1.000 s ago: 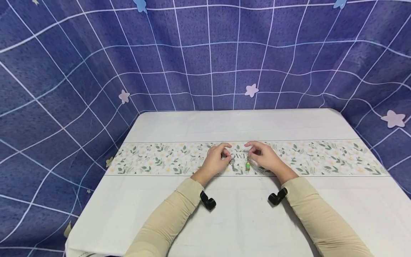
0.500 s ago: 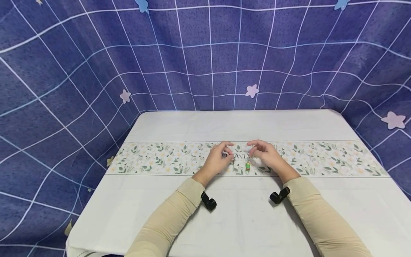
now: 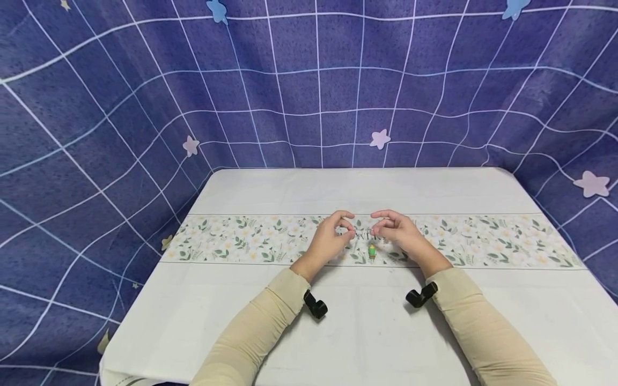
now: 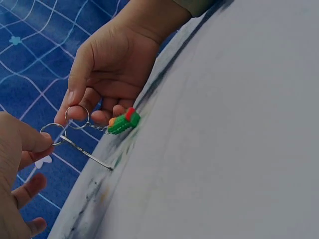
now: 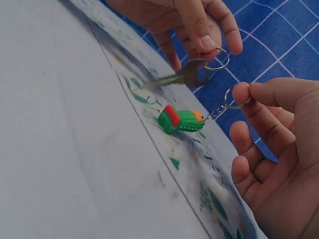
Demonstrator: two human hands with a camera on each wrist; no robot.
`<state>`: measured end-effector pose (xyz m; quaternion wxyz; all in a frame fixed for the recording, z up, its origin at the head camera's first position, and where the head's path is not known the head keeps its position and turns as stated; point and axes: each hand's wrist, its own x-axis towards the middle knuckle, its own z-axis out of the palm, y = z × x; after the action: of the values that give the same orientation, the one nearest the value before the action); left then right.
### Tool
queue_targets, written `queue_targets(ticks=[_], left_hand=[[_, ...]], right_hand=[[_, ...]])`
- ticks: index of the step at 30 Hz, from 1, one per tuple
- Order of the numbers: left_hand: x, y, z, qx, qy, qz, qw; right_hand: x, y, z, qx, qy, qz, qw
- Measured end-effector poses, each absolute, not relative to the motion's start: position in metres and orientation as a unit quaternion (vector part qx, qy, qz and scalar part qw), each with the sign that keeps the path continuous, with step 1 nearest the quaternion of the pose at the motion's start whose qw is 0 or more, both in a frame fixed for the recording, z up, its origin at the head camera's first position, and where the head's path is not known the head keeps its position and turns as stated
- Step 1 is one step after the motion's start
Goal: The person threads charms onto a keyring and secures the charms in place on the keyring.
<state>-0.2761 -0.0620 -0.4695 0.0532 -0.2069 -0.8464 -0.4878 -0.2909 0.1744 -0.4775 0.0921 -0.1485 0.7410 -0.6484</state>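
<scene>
My left hand (image 3: 328, 239) pinches a metal split ring between thumb and index finger. From that ring hangs a key (image 5: 192, 74), seen broadside in the right wrist view and nearly edge-on in the left wrist view. My right hand (image 3: 401, 231) pinches a second ring, joined by a short chain to a green cactus keychain (image 4: 122, 122) with a red band and an orange part. In the head view the cactus (image 3: 372, 251) dangles below the right fingertips, while the key cannot be made out. Both hands face each other, the two rings close together but apart.
The hands are above a white table cover (image 3: 357, 321) with a floral band (image 3: 260, 236) across its middle. A blue curtain (image 3: 289, 91) with a grid and stars encloses the back and left side. Black camera mounts (image 3: 316, 305) sit on both wrists.
My left hand has moved slightly right, narrowing the gap between the hands. The key, visible in the head view a second ago, has turned and is lost from sight there. Both grips stay the same.
</scene>
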Motion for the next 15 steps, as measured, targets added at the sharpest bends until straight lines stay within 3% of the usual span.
queue_targets(ticks=[15], left_hand=[[-0.281, -0.067, -0.451, -0.172, -0.837, -0.513, 0.083]], right_hand=[[-0.29, 0.165, -0.461, -0.141, 0.705, -0.69, 0.088]])
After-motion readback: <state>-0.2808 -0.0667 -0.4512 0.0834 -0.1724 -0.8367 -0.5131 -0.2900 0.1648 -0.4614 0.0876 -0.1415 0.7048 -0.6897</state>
